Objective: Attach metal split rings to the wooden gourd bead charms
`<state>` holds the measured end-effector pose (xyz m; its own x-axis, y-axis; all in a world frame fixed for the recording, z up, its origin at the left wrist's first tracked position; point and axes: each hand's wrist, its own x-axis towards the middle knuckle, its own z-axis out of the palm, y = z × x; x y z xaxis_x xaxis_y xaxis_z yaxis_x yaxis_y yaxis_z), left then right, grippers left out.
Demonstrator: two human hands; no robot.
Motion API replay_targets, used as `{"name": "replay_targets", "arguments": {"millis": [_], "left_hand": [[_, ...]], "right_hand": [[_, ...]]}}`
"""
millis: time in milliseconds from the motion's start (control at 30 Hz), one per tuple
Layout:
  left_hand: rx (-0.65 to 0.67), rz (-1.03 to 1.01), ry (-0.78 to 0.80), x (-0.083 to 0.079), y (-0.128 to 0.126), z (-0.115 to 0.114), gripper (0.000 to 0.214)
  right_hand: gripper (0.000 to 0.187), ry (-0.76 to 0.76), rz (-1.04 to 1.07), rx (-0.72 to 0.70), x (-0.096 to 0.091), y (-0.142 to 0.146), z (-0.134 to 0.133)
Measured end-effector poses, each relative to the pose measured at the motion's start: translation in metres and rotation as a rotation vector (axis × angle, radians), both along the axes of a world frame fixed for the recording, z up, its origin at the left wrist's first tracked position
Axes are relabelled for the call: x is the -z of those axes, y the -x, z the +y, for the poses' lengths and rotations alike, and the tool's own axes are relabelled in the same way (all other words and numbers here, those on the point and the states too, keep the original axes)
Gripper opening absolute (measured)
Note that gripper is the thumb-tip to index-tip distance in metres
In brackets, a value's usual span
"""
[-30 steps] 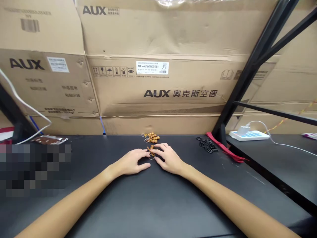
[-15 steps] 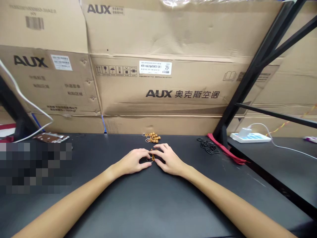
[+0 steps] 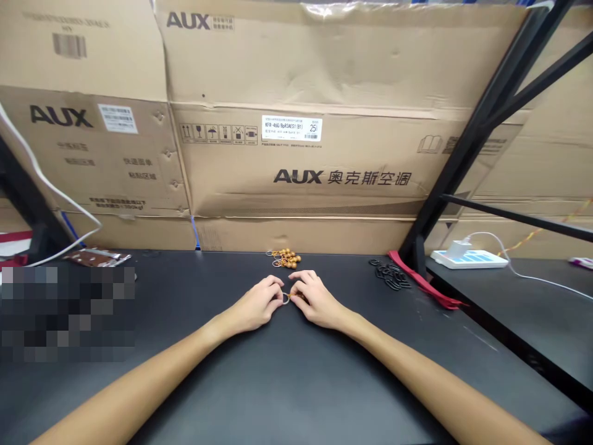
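Fingers (image 3: 277,289) of left hand (image 3: 252,307) curled nearly shut, tips pinching small metal split ring (image 3: 284,299). Fingers (image 3: 296,290) of right hand (image 3: 319,301) also drawn close, gripping short strand of golden beads (image 3: 296,297) just beside ring; exact contact between strand and ring too small to tell. Both hands almost touching, low over black worktop (image 3: 296,377). Just ahead, slightly apart from hands: heap of golden bead strands with metal rings (image 3: 286,259) near back edge. Farther right: pile of black rings (image 3: 389,274), then red strap (image 3: 420,283) at foot of black shelf frame (image 3: 467,154); white power strip (image 3: 467,259) beyond. Along back edge: stacked AUX cardboard cartons (image 3: 296,176). Far left: flat packet (image 3: 97,258), partly behind pixelated patch.
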<state>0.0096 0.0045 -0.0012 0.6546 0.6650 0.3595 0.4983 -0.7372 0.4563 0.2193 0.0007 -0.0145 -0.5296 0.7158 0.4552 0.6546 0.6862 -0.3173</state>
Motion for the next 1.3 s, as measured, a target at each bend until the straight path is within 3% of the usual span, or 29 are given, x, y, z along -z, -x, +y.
{"name": "replay_targets", "arguments": {"millis": [267,467,700,900,1100,1300], "left_hand": [[0.014,-0.040,-0.064,0.0023,0.0001,-0.0013,0.018],[0.007,-0.021,-0.057,0.0010,-0.0002,-0.0018,0.018],[0.025,-0.044,-0.065,0.0006,-0.0005,-0.0032,0.016],[0.000,-0.027,-0.054,-0.0017,-0.0002,-0.0038,0.018],[0.016,-0.057,-0.066,-0.0011,-0.0001,-0.0047,0.017],[0.024,-0.047,-0.076,-0.0023,0.0008,-0.0025,0.021]], "right_hand": [[0.012,0.060,0.113,-0.043,0.0009,0.0033,-0.0018],[0.011,0.066,0.129,0.044,0.0018,0.0019,0.0025],[0.015,0.112,0.144,-0.029,-0.0017,0.0053,-0.0021],[0.012,0.073,0.134,0.077,0.0005,0.0037,0.0011],[0.012,0.090,0.136,-0.058,-0.0044,0.0056,-0.0044],[0.013,0.037,0.121,0.068,0.0001,0.0017,0.0021]]}}
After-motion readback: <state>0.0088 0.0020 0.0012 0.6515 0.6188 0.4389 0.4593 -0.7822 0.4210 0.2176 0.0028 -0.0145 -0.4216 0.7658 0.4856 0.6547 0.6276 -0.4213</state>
